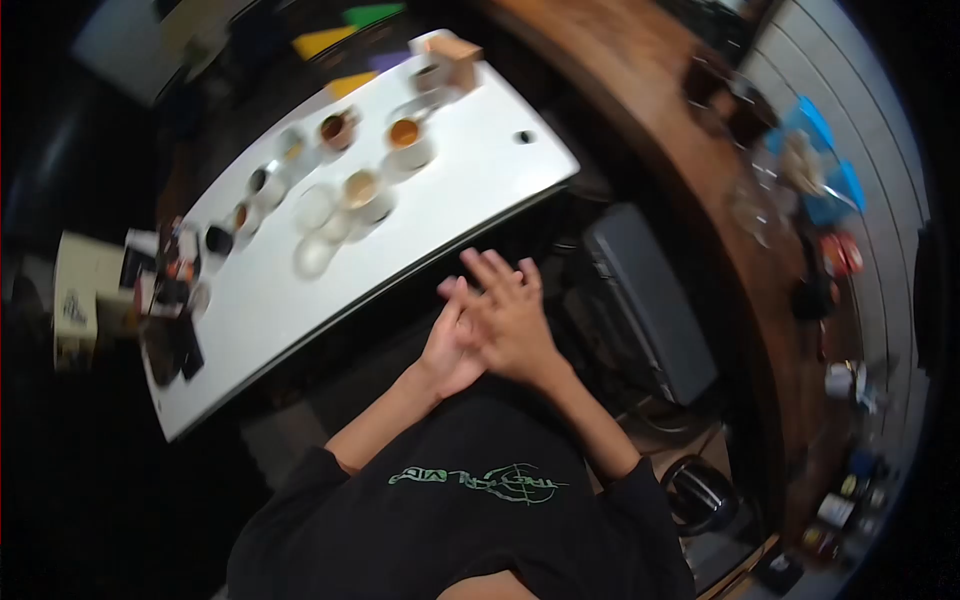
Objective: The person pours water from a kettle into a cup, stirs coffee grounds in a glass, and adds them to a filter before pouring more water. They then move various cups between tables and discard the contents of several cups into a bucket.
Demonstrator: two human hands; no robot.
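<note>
My two hands meet in front of my black shirt, beside the near edge of the white table (350,285). My right hand (510,315) lies across my left hand (452,355), and the two touch. The right fingers are stretched out and spread, slightly blurred. Part of the left hand is covered by the right, but its fingers look extended, palm turned inward. No object shows in either hand. On the table, the closest things are a cup with pale contents (364,192), a white cup with orange-brown contents (408,142) and a white round item (315,255).
Several more cups, including a brown mug (338,130), line the far side of the table. A wooden box (458,62) sits at its far end. A dark grey case (650,300) stands at right. The wooden counter (745,330) holds a blue container (835,195) and several bottles.
</note>
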